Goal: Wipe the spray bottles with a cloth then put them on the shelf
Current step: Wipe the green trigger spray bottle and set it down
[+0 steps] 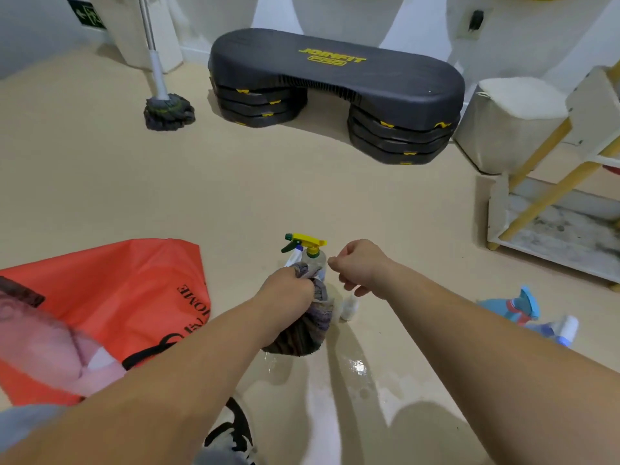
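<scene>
A clear spray bottle with a yellow and green trigger head (306,244) stands on the floor in front of me. My left hand (289,290) grips a grey striped cloth (308,325) wrapped around the bottle's body. My right hand (359,267) is curled into a fist just right of the bottle's neck, with nothing seen in it. A small white bottle (349,308) stands on the floor under that hand. Two more spray bottles lie on the floor to the right, a blue one (516,307) and a white and blue one (562,327). The white shelf (550,253) with yellow legs stands at the right edge.
An orange bag (117,297) lies on the floor at the left. A black step platform (335,78) and a mop (169,110) are by the far wall, and a white stool (513,129) beside the shelf. The floor (359,367) near me is wet. My shoe (235,427) is below.
</scene>
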Demonstrator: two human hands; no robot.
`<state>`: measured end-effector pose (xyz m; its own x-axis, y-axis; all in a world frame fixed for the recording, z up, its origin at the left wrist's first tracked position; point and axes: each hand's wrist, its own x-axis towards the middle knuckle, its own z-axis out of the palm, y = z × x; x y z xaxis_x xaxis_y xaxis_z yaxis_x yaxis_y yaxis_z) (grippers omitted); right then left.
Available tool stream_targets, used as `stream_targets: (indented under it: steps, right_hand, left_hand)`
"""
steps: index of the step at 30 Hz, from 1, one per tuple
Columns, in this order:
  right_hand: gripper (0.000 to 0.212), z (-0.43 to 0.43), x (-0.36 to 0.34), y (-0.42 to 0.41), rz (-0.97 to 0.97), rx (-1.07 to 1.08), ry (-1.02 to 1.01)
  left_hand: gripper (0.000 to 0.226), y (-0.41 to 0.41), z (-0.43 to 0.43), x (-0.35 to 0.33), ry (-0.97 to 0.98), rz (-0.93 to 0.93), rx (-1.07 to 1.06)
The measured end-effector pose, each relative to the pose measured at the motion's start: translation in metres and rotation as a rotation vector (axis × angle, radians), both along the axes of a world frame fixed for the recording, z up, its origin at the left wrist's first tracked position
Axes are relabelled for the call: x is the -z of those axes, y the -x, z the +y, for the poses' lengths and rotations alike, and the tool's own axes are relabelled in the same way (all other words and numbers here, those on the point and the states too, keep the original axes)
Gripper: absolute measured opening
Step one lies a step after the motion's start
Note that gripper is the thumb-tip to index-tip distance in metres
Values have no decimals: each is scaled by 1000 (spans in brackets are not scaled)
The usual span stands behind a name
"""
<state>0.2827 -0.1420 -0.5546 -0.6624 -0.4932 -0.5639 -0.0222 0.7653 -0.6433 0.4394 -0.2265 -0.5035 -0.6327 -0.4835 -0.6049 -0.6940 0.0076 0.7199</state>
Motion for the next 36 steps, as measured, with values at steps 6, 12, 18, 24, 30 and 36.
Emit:
stream_targets:
  steps: [6,12,18,24,30,36]
  right_hand:
    - [43,-33,60,17,48,51,68]
    - [29,-58,109,12,0,205,258]
    - [21,-69,132,19,25,255,285]
    - [25,-51,125,30,112,398,282]
    - [18,-1,57,59,318,304,289]
    - [14,62,-38,55,539,114,292]
  left_hand:
    - [28,12,-22,18,-9,-27,-131]
    - [29,19,-34,29,2,-77,-201]
    - [34,34,-35,28,13,-83,-187]
    - [27,45,-29,18,-3,-69,-175]
    - [34,57,-13,-1,5,26,-211]
    - [22,69,1,-45,70,304,-349]
